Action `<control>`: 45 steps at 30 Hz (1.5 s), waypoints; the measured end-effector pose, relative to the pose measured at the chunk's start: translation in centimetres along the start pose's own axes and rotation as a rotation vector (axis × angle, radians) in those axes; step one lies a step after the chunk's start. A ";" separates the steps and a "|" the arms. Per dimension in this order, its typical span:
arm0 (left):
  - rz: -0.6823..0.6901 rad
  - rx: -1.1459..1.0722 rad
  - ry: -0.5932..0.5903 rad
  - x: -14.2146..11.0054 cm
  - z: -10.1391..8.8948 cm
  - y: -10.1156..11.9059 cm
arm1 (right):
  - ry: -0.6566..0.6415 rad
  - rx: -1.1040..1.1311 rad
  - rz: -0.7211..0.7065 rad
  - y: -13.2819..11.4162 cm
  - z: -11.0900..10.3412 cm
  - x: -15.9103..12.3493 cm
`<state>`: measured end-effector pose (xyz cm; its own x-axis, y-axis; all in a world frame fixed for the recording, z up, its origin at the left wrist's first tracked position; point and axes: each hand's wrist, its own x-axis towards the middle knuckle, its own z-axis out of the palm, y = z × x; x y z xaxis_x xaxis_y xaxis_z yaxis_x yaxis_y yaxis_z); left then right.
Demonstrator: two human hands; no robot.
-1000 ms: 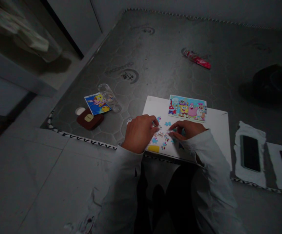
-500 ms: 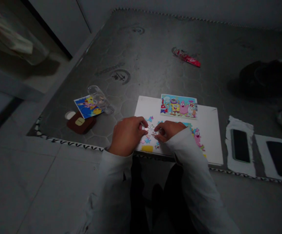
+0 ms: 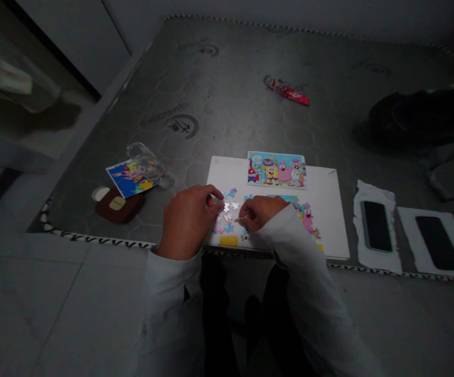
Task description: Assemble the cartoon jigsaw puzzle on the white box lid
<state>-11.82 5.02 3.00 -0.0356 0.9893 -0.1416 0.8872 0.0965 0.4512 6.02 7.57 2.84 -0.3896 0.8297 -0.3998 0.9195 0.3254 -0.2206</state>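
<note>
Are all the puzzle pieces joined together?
No, several loose puzzle pieces lie scattered on the white board between the left hand and the right hand.

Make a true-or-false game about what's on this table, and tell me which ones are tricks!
1. The wide cartoon card lies on the white board. True.
2. The red wrapper is on that board too. False: the wrapper lies on the grey table.
3. The phone closest to the board lies on a white sheet. True.
4. The left hand holds a phone. False: its fingers are by loose puzzle pieces.
5. The brown case is left of both hands. True.
</note>
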 end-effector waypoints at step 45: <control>0.648 0.109 0.300 -0.8 4.8 6.4 | 0.350 0.405 0.052 9.3 -2.0 -4.6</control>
<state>-3.89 4.37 1.81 0.4022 0.8330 0.3799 0.8133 -0.5156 0.2697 16.52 7.69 4.38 -0.2394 0.9642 -0.1139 0.8161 0.1363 -0.5617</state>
